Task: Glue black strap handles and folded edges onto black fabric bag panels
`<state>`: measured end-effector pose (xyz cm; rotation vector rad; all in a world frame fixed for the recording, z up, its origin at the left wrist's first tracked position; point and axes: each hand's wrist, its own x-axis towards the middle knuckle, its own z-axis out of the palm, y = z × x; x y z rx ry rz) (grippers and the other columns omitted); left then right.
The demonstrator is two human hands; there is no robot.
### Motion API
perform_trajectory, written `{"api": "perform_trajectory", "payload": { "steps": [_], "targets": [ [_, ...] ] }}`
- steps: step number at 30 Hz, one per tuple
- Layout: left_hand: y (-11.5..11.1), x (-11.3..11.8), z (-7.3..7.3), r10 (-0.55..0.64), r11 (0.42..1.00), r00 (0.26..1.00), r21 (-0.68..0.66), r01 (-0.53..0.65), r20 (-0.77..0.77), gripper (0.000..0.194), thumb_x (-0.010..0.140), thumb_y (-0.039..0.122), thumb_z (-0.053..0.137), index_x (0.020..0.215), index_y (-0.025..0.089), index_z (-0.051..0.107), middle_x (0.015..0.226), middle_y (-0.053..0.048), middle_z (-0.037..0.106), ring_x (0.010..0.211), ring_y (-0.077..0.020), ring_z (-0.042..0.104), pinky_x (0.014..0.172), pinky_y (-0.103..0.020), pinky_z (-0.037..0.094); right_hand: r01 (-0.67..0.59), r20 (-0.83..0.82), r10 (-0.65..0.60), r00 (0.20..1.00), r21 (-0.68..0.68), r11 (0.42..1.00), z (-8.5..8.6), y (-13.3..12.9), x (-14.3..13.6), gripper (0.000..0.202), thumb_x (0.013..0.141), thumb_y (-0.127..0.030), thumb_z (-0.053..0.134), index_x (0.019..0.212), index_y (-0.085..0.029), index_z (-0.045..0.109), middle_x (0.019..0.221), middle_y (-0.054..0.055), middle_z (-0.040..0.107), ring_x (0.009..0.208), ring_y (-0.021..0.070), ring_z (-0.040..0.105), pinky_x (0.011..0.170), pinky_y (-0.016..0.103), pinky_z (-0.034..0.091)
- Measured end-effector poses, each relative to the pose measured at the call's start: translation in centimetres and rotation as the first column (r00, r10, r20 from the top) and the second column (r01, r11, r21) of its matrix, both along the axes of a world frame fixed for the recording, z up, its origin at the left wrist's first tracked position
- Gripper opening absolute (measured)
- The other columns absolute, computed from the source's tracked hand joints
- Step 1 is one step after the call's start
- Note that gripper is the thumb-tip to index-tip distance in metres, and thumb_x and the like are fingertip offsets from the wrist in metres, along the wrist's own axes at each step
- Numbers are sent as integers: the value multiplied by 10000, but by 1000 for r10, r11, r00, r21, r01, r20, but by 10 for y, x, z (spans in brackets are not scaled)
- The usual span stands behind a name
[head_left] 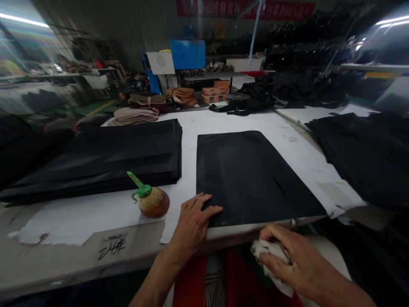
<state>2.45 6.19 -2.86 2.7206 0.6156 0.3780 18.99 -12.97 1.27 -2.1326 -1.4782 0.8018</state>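
Note:
A black fabric panel (243,179) lies flat on the white paper in front of me, with a small dark slit or fold toward its right side. My left hand (194,217) rests on the panel's near left corner, fingers spread. Just off the table's front edge, my right hand (294,256) grips a crumpled whitish cloth (271,256). To the left of my left hand stands a rounded brown-and-tan pot (155,202) with a green-wrapped neck and a green stick poking out of it.
A thick stack of black panels (105,153) lies on the left, and another black stack (367,153) on the right. Folded beige and brown fabrics (137,113), brown bundles (182,97) and black straps (255,96) sit at the back. Handwriting marks the table edge (79,256).

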Motion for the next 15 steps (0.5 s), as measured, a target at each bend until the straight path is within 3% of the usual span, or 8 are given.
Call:
{"api": "perform_trajectory", "payload": {
  "steps": [4, 8, 12, 15],
  "targets": [
    [-3, 0, 2, 8, 999, 1000, 53, -8, -7, 485, 802, 9, 432, 1120, 331, 606, 1262, -59, 519, 1203, -260, 439, 986, -529, 317, -29, 0, 29, 1000, -10, 1000, -2, 2, -5, 243, 796, -224, 504, 1038, -222, 484, 910, 39, 635, 850, 204, 598, 775, 341, 422],
    [-6, -1, 5, 3, 998, 999, 69, 0, -50, 511, 784, 3, 446, 1148, 332, 589, 1276, -69, 520, 1219, -264, 439, 1011, -538, 289, -95, -31, 98, 995, 82, 992, 4, -2, 3, 164, 877, -263, 412, 985, -238, 534, 974, 53, 621, 888, 193, 586, 781, 321, 440],
    [-6, -1, 3, -1, 997, 997, 83, 7, -72, 533, 771, -6, 450, 1171, 323, 574, 1298, -86, 504, 1241, -283, 419, 1007, -540, 297, -36, -68, 45, 997, 136, 990, 4, -10, 15, 188, 861, -292, 438, 984, -252, 575, 1023, 51, 622, 936, 196, 581, 790, 310, 461],
    [-6, -2, 1, -4, 995, 998, 96, 11, -69, 534, 774, -3, 450, 1184, 321, 562, 1306, -87, 495, 1252, -284, 407, 1009, -540, 300, 54, -49, -50, 998, 82, 995, 0, -13, 16, 257, 825, -344, 490, 1046, -263, 594, 1054, 52, 637, 970, 220, 588, 826, 333, 459]
  ]
}}
